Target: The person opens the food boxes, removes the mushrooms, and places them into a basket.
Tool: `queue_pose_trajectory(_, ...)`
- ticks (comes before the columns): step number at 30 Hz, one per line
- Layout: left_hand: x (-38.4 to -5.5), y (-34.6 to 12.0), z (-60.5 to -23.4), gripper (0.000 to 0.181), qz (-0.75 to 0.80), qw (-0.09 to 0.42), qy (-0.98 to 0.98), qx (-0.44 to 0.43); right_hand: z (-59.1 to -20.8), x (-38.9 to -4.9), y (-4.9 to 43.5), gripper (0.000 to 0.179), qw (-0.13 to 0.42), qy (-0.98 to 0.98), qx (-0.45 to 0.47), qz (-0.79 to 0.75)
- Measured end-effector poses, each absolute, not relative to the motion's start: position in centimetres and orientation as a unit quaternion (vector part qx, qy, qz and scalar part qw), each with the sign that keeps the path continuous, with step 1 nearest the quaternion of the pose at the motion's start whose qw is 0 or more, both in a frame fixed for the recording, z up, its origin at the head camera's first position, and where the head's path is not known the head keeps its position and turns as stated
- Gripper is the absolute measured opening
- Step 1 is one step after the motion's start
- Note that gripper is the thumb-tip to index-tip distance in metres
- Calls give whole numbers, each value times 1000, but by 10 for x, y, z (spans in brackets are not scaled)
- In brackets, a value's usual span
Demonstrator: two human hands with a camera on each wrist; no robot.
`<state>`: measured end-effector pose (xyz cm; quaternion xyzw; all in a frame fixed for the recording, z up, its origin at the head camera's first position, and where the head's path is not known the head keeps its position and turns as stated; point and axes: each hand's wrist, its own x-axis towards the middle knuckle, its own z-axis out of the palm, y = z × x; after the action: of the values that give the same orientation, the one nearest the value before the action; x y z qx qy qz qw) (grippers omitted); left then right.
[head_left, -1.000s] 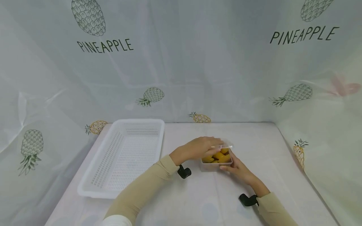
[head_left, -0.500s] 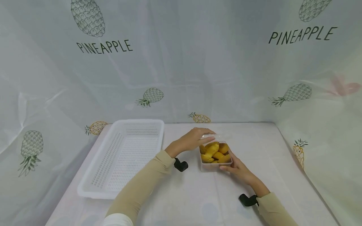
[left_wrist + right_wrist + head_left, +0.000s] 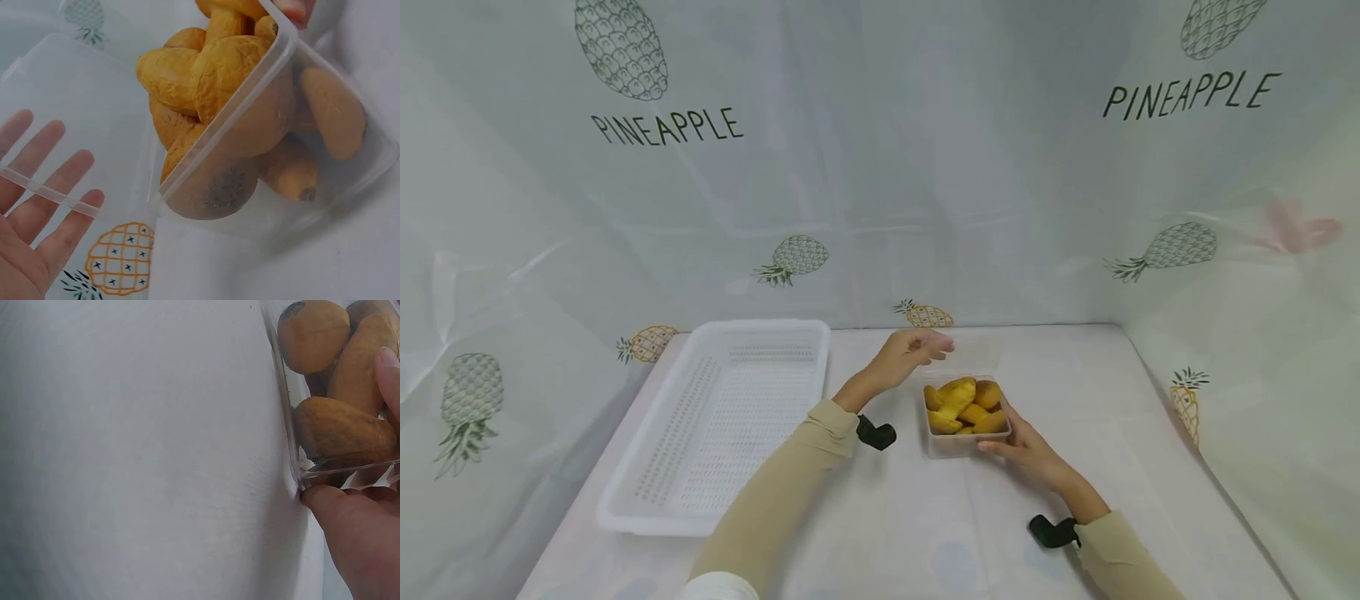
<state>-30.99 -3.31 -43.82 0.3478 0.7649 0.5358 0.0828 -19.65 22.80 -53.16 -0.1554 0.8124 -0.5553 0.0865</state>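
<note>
A clear plastic box (image 3: pixel 951 448) stands on the table, filled with several yellow-brown mushrooms (image 3: pixel 228 69). Its transparent lid (image 3: pixel 112 100) is swung up and back behind the box, barely visible in the head view. My left hand (image 3: pixel 906 354) is at the lid's left side, up behind the box. The left wrist view shows its fingers (image 3: pixel 59 178) spread and fairly straight, crossing the lid's edge. With my right hand (image 3: pixel 1033 458) I hold the box by its near right corner, thumb at the front and fingers along the right side.
A white perforated basket (image 3: pixel 613 508) sits to the left on the white table (image 3: pixel 880 533). Behind the table hangs a pineapple-print curtain (image 3: pixel 880 167), which also runs down both sides. Black wrist-camera mounts (image 3: pixel 877 433) stick out from both wrists.
My left hand has moved up and left, away from over the box, as the lid swung back and uncovered the mushrooms. My right hand has stayed at the box's corner.
</note>
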Motion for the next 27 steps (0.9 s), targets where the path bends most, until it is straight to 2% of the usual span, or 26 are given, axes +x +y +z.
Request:
queue_pose_trajectory(5, -315, -32, -444, 37, 597, 94, 732, 313, -532, -196, 228, 96, 91, 810, -155, -558)
queue_pose_trajectory(16, -318, -29, -457, 60, 636, 125, 715, 262, -532, -196, 227, 98, 89, 815, -154, -551)
queue_pose_trajectory(27, -326, -32, -463, 57, 651, 144, 705, 240, -531, -195, 228, 100, 98, 820, -137, -547)
